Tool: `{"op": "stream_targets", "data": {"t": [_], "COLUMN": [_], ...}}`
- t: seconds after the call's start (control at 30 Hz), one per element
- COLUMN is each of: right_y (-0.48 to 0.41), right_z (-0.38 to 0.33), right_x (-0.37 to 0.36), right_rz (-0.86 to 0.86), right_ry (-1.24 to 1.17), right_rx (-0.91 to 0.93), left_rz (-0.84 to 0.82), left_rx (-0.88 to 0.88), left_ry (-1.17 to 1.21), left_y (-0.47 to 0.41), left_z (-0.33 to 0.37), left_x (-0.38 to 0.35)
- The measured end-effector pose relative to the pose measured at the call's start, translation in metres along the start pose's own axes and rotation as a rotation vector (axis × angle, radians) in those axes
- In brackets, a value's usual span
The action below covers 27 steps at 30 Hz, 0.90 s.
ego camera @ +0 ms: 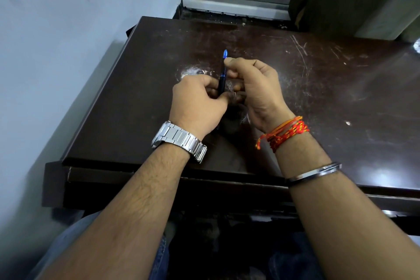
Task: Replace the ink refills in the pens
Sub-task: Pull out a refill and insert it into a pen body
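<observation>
Above the dark tabletop [318, 102], the left hand [197, 102] clenches the lower barrel of the pen [222, 79] while the right hand [254, 84] pinches its blue upper end, which should probably be twisted gently, keeping both halves aligned.

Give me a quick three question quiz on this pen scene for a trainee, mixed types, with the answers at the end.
1. True or false: the pen lies flat on the table.
2. Which wrist wears the metal watch? A. left B. right
3. Fill in: the pen's far end is coloured ____.

Key
1. False: the left hand holds its near end and the right hand its far end, above the table.
2. A; the right wrist wears red threads.
3. Blue.
</observation>
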State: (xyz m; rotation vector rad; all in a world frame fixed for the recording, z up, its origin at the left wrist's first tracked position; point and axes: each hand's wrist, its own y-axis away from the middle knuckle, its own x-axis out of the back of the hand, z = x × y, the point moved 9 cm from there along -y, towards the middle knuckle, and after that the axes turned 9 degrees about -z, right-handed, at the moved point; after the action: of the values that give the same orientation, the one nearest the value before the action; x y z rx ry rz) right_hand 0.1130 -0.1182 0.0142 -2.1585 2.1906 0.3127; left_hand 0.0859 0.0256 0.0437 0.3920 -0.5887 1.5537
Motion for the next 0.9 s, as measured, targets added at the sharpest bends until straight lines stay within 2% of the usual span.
{"op": "stream_targets", "data": {"t": [0.5,0.9], "right_y": [0.0011,0.002], "right_z": [0.0005,0.003], "right_x": [-0.0018,-0.0076], "right_rz": [-0.013,-0.033], "right_ry": [-0.13,-0.124], "right_rx": [0.029,-0.005], "left_rz": [0.04,0.059], "left_rx": [0.021,0.06], "left_ry": [0.055,0.085], "left_y": [0.0014,-0.0003], "left_z": [0.0017,-0.0049], "left_x": [-0.0003,0.0007]}}
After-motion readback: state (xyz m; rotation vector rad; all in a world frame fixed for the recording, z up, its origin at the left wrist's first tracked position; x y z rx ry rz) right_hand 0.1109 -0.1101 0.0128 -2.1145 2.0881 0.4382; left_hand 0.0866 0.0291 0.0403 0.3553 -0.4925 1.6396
